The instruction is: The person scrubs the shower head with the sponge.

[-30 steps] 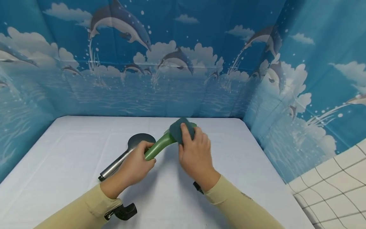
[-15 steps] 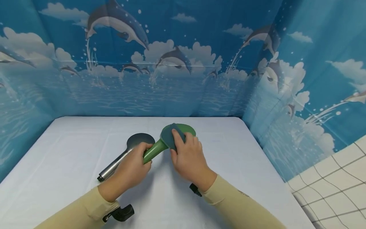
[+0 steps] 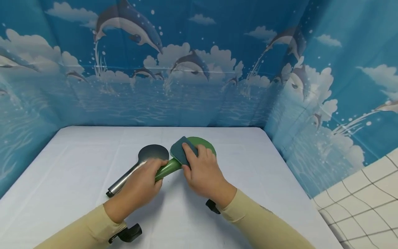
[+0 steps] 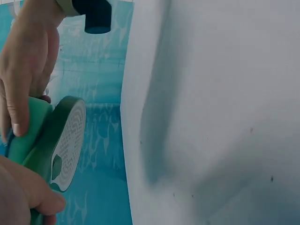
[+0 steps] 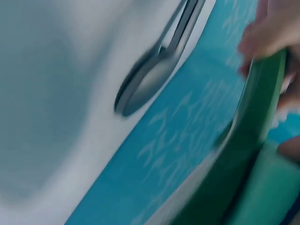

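While the left hand (image 3: 141, 185) wraps its grip round the green plastic shower head's (image 3: 177, 159) handle above the white table (image 3: 77, 166), the right hand (image 3: 202, 173) presses a dark teal sponge (image 3: 180, 153) against it, beside a chrome shower head (image 3: 140, 164).

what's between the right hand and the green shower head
A teal sponge: the right hand presses it onto the green shower head, seen in the head view.

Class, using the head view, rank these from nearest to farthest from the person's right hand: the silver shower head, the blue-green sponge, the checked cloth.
1. blue-green sponge, under the right hand's fingers
2. silver shower head, to its left on the table
3. checked cloth, far right corner
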Available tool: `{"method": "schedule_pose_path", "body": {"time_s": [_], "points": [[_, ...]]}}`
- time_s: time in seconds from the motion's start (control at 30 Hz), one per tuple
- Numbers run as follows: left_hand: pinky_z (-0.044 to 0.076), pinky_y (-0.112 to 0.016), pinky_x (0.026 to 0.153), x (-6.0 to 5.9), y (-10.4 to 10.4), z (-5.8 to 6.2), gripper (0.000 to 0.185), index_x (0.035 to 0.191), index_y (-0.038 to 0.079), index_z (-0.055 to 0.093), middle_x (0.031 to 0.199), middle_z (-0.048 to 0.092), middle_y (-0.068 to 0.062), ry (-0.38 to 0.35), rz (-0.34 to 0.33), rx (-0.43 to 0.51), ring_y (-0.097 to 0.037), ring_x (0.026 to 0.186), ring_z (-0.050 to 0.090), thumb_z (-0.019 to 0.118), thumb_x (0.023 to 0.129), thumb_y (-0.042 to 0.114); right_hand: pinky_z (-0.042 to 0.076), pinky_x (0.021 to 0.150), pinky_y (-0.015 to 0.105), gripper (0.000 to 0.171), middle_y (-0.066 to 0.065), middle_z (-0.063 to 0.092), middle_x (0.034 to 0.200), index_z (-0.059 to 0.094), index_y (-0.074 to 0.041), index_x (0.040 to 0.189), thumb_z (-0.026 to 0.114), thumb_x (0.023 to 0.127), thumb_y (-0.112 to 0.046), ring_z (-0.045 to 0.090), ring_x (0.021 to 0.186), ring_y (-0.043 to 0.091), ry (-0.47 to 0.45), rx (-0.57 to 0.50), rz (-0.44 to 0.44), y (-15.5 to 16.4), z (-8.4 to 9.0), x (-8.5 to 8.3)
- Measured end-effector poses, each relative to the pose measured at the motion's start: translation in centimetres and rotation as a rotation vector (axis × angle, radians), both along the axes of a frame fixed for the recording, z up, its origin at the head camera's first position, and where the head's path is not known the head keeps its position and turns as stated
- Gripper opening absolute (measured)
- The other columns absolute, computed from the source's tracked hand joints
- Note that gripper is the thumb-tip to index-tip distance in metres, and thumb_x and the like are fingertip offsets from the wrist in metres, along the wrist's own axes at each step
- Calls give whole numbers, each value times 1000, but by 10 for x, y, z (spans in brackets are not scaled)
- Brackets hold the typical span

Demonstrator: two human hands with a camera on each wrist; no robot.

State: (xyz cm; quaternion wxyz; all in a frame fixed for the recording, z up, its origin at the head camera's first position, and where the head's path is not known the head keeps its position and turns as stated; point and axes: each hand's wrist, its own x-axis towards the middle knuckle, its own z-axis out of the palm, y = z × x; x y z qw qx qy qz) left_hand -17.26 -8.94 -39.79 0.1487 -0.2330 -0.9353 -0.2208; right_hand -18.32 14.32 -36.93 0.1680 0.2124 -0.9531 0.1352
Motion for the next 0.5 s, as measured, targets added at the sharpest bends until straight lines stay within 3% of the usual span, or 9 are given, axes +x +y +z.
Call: {"method": "schedule_pose_path", "body": {"time_s": [0.1,0.2,0.27,0.4,0.5], "points": [[49,-32,71,0,-4,-1,48,133,10,65,114,68,-4,44,-14,-3,-11,85,55,79,87,3,46,99,58,61,31,50,139,36,-11,164,53,109,-32,53,115,44,-66,7,-105,14,3,-16],[49,-32,70,1,-9,-2,49,129,11,66,111,68,-2,86,-39,-15,-11,86,55,79,84,-1,42,104,59,61,33,47,141,30,-10,166,46,112,-33,49,121,45,-203,35,-257,37,2,-38],[51,-33,72,1,-13,-2,50,127,11,67,109,68,0,116,-58,-31,-11,88,57,80,81,-3,42,103,58,62,35,46,140,28,-8,166,44,112,-33,48,119,45,-258,69,-315,47,0,-45],[53,-35,76,1,-13,-6,50,127,10,68,108,69,0,153,-82,-63,-13,92,62,80,80,-2,45,99,57,63,36,48,137,32,-6,165,50,111,-33,50,114,45,-226,70,-261,39,-2,-34],[54,-36,77,0,-11,-8,50,127,10,68,110,70,-1,173,-91,-75,-15,92,64,81,80,-1,48,98,57,62,34,52,135,39,-5,161,57,108,-31,55,113,45,-101,37,-113,15,0,-11]]}}
